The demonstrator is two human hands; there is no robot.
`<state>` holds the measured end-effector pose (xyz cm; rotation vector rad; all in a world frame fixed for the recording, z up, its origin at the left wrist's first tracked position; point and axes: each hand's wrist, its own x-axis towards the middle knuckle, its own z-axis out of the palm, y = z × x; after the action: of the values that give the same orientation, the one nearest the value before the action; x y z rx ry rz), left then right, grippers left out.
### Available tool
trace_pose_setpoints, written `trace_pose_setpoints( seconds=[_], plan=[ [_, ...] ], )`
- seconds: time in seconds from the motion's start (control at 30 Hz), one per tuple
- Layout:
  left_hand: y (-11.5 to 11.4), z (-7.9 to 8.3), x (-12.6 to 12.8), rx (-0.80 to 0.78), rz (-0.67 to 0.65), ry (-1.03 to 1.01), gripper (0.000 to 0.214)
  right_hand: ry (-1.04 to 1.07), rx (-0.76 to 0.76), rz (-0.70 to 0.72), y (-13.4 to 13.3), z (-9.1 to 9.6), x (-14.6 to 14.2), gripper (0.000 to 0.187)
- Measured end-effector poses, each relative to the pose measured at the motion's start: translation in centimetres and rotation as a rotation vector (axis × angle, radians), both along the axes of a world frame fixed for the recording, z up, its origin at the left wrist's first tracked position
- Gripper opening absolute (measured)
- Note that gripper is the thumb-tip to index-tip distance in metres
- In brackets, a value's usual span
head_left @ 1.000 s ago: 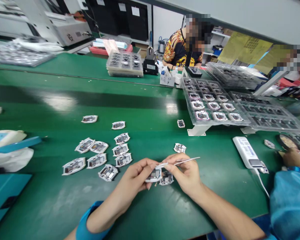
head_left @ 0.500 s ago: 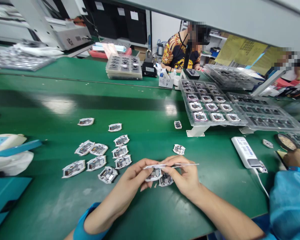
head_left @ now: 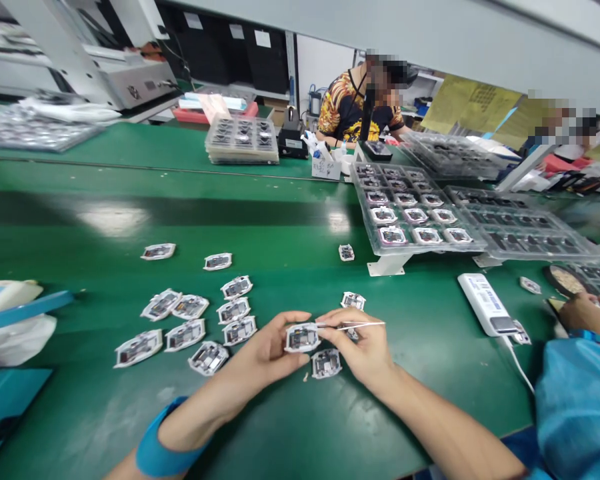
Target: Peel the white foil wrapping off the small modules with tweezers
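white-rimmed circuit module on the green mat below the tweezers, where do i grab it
Pinch the white-rimmed circuit module by opposite rim edges, coming from above: it lies flat on the green mat, and the rim keeps fingers off its dark central components.

The green desk carries a loose cluster of white-edged circuit modules, a white power bank with a cable, and clear plastic trays of modules raised on white stands.

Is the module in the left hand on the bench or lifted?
Lifted: the left hand pinches the white-edged module above the green bench.
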<state>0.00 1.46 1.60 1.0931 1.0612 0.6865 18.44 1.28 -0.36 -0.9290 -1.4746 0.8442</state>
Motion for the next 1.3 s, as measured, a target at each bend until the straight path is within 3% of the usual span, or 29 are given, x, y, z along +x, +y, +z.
trace_pose_setpoints(
  seconds=[0.13, 0.33, 0.43, 0.57, 0.7, 0.83, 1.0, 1.1, 1.2, 1.3],
  plan=[
    [4.1, -1.4, -0.8, 0.332, 0.052, 0.231, 0.032, 0.038, 0.016, -0.051, 0.2, -0.2, 0.1, 0.003],
    [12.3, -2.7, -1.7, 0.528, 0.227, 0.571, 0.037, -0.003, 0.063, -0.022, -0.3, -0.4, 0.0, 0.007],
    [13.9, -2.5, -3.1, 0.605, 0.278, 0.735, 0.051, -0.011, 0.083, -0.017, -0.4, -0.1, 0.1, 0.007],
    [12.1, -2.0, -6.3, 0.628, 0.246, 0.916, 0.062, -0.026, 0.122, -0.010, -0.5, 0.5, 0.2, 0.010],
    [10.0, -2.1, -8.6, 0.601, 0.194, 1.034, 0.038, -0.012, 0.140, -0.004, -0.6, 0.8, 0.2, 0.013],
    [9.8, -2.1, -8.9, 0.572, 0.156, 1.039, 0.028, -0.007, 0.121, -0.003, -0.7, 0.6, 0.1, 0.015],
    [8.4, -0.9, -7.6, 0.592, 0.197, 0.973, 0.035, 0.057, 0.033, 0.007, -0.8, 0.2, 0.2, 0.016],
    [6.0, -0.3, -5.5, 0.525, 0.207, 0.732, 0.040, 0.191, -0.069, 0.016, -0.7, 0.2, 0.2, 0.015],
    [3.3, 0.1, -2.7, 0.338, 0.151, 0.359, 0.041, 0.350, -0.164, 0.030, -0.4, 0.3, 0.1, 0.010],
    [1.0, 0.5, -0.3, 0.160, 0.118, 0.128, 0.046, 0.435, -0.232, 0.039, -0.3, 0.3, -0.2, 0.009]
  ],
)
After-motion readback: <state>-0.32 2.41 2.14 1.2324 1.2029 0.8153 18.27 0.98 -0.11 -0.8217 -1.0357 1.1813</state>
